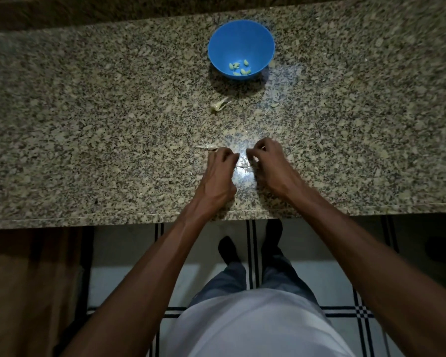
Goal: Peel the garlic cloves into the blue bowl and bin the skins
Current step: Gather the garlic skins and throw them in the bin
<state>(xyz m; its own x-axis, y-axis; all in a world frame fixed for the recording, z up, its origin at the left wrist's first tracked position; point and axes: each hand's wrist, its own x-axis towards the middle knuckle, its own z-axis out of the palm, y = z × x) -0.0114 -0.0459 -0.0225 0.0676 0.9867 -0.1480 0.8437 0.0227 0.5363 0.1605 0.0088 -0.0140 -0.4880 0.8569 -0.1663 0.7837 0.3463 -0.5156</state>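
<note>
Speckled granite desk [88, 124] fills most of the view, lit by one bright patch near the middle and pretty dim everywhere else. Starting from the left, that part of the stone has nothing on it that I can make out.

Moving in, there's a thin pale skin scrap [207, 147] lying flat just past the left hand's knuckles. The left hand [220, 173] sits low over the desk near the front edge, fingers curled in tight toward the thumb like a pinch. Whatever it's got is too small and washed out by the glare to say, so I honestly can't tell if it's holding anything.

Farther back, about level with the gap between the hands, a crumpled bit of garlic skin [220, 104] sits on the stone, apart from everything else. Behind that is the blue bowl [241, 34], upright, toward the far edge, with a handful of peeled garlic cloves [239, 67] bunched at the bottom.

The right hand [267, 166] is just beside the left, fingertips nearly meeting, also curled into a pinch shape. Same story: can't tell what, if anything, is between the fingers. A small skin flake [274, 104] lies farther back on its side.

Below the desk edge, tiled floor [345, 279] with dark lines.
</note>
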